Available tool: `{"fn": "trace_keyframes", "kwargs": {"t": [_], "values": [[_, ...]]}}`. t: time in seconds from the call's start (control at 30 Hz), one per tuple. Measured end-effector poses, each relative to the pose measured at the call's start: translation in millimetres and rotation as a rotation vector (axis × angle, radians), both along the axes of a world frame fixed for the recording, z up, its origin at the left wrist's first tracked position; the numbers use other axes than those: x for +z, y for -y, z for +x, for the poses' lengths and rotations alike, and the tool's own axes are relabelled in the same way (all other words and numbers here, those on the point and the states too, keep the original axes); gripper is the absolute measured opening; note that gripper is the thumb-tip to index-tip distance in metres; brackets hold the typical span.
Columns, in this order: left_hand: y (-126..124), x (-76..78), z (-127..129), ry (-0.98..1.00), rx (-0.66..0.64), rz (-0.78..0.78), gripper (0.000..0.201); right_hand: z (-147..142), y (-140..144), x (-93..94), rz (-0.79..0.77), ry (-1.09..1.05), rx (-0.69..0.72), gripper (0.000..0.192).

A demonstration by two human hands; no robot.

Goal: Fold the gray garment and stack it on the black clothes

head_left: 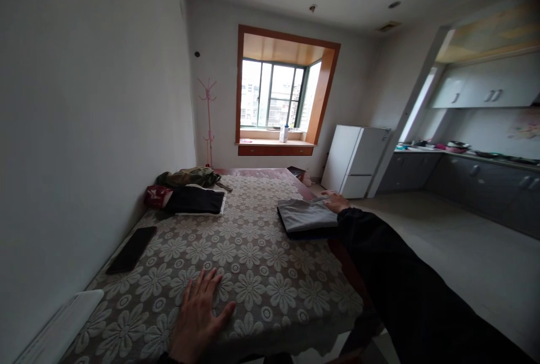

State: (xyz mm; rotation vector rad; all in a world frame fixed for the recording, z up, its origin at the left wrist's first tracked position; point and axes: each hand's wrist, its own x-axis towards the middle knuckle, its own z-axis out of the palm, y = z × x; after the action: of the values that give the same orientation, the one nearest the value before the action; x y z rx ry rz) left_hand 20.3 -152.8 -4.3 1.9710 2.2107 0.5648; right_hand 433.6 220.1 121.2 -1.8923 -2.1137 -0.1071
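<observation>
My left hand lies flat on the flower-patterned tablecloth, fingers spread and holding nothing. At the table's right side, my right hand reaches to the far right corner of a folded grey garment. Its fingers are stretched out over that edge and seem to touch the cloth. Beneath the grey garment lies a dark folded layer. Across the table, by the wall, a folded black garment rests on something white, beside a dark red item and an olive-green bag or cloth.
A black phone-like slab lies along the left edge, with a white flat object nearer me. The wall borders the table's left. Beyond stand a pink coat rack, a window and a white fridge; kitchen cabinets are to the right.
</observation>
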Motion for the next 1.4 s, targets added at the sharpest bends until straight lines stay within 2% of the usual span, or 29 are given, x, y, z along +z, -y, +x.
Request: {"fn": "trace_keyframes", "kwargs": {"t": [0.13, 0.23, 0.37, 0.47, 0.53, 0.6, 0.7, 0.8, 0.9, 1.0, 1.07, 1.27, 1.33, 1.4], "values": [[-1, -1.0, 0, -0.021, 0.001, -0.017, 0.070, -44, -1, -19.8, -0.122, 0.039, 0.132, 0.048], [-1, 0.2, 1, -0.035, -0.002, -0.051, 0.075, -66, 0, -40.6, -0.196, 0.081, 0.092, 0.063], [1, 11.3, -5, -0.033, -0.066, -0.187, 0.083, -66, 3, -73.4, -0.292, 0.157, -0.086, 0.083], [-5, 32.3, -18, -0.021, -0.172, -0.326, 0.090, -60, 2, -87.6, -0.307, 0.147, -0.078, 0.085], [-20, 50.3, -29, 0.005, -0.229, -0.383, 0.085, -58, 2, -89.5, -0.283, 0.129, -0.066, 0.083], [-46, 66.0, -38, 0.060, -0.258, -0.391, 0.072, -59, 3, -87.9, -0.241, 0.102, -0.051, 0.083], [-99, 75.0, -44, 0.158, -0.229, -0.339, 0.056, -59, 6, -84.8, -0.205, 0.059, -0.026, 0.084], [-147, 63.2, -44, 0.214, -0.214, -0.221, 0.041, -58, 9, -83.8, -0.190, 0.030, -0.026, 0.082], [-173, 40.5, -46, 0.216, -0.180, -0.088, 0.032, -57, 10, -83.1, -0.186, 0.024, -0.031, 0.079], [-179, 21.3, -53, 0.242, -0.177, -0.023, 0.031, -58, 9, -81.8, -0.207, 0.035, -0.030, 0.080], [-178, 14.9, -56, 0.278, -0.201, -0.015, 0.031, -59, 8, -82.4, -0.214, 0.042, -0.040, 0.079], [-178, 14.6, -58, 0.331, -0.210, -0.021, 0.030, -60, 4, -87.8, -0.251, 0.124, -0.063, 0.079], [-179, 15.0, -59, 0.336, -0.204, -0.033, 0.029, -61, 6, -78.3, -0.302, 0.152, -0.075, 0.079], [-180, 14.6, -59, 0.344, -0.202, -0.041, 0.028, -71, 9, -58.6, -0.343, 0.143, -0.104, 0.077]]}}
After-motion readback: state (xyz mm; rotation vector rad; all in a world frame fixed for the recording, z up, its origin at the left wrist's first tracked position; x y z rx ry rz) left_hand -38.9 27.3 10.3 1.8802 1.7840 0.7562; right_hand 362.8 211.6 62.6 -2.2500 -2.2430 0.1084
